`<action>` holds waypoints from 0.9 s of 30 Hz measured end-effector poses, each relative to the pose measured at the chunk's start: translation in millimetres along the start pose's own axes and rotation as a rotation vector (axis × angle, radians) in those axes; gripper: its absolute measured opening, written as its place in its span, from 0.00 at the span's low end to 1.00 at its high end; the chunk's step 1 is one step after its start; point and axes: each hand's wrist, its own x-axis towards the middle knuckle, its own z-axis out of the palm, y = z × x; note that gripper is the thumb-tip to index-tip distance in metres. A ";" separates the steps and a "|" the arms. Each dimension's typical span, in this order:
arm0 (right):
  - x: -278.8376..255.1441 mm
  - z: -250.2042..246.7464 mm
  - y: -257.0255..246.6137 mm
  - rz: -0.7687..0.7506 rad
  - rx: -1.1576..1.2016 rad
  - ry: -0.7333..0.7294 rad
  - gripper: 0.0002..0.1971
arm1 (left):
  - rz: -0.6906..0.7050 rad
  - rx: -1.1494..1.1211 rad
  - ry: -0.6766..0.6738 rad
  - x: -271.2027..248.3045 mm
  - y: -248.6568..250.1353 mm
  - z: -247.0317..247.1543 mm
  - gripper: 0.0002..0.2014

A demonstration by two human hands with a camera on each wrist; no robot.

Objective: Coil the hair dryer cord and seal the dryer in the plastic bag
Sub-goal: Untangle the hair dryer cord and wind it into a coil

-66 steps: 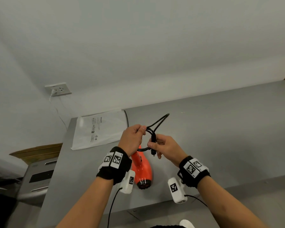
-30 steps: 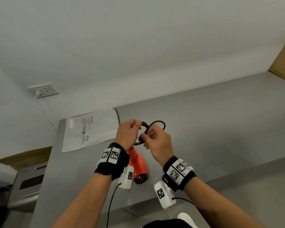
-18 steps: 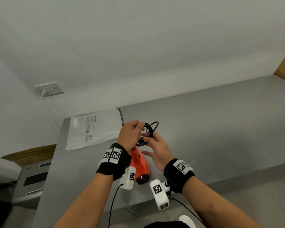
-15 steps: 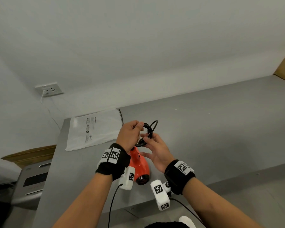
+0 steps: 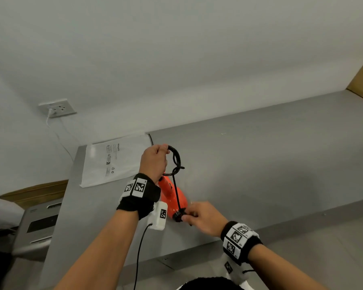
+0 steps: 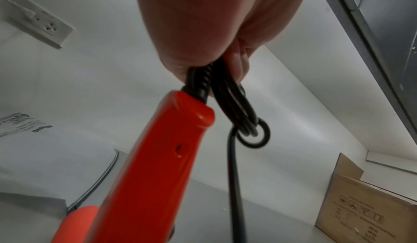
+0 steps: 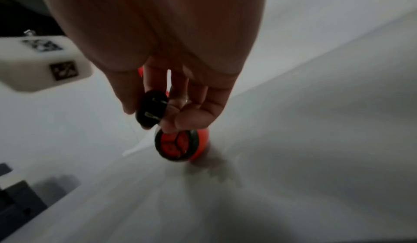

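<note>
The orange hair dryer (image 5: 173,200) lies on the grey table (image 5: 260,164), its round end (image 7: 177,143) toward me. Above its handle (image 6: 158,157), my left hand (image 5: 162,150) grips the coiled black cord (image 5: 175,159), and a small loop (image 6: 253,133) wraps the bundle. One strand runs taut from the coil down to the black plug (image 7: 151,111). My right hand (image 5: 186,216) pinches the plug between thumb and fingers by the dryer's near end. The plastic bag (image 5: 113,162) lies flat at the table's back left corner.
A wall socket (image 5: 58,107) with a white cable sits behind the bag. A cardboard box (image 6: 372,211) stands at the table's far right. A grey appliance (image 5: 36,225) is below the table's left edge. The table's front edge runs just under my right wrist.
My right hand left the coil and drew the plug end down toward me, pulling that strand tight. The free loop shrank against the bundle. My left hand stayed on the coil.
</note>
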 end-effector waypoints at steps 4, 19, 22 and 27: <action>-22.1 13.9 16.8 -0.039 -0.236 -0.066 0.14 | -0.019 -0.012 0.045 9.8 -1.5 -1.2 0.17; -79.2 -105.6 -84.0 -0.331 0.292 0.093 0.15 | -0.053 -0.038 0.064 7.5 1.6 4.5 0.17; -60.1 -98.7 -105.0 -0.344 0.658 0.043 0.23 | -0.032 -0.044 0.026 0.6 6.6 13.8 0.17; -24.9 -83.8 -99.3 -0.125 0.674 0.224 0.20 | -0.027 -0.185 -0.028 -9.7 14.3 12.4 0.16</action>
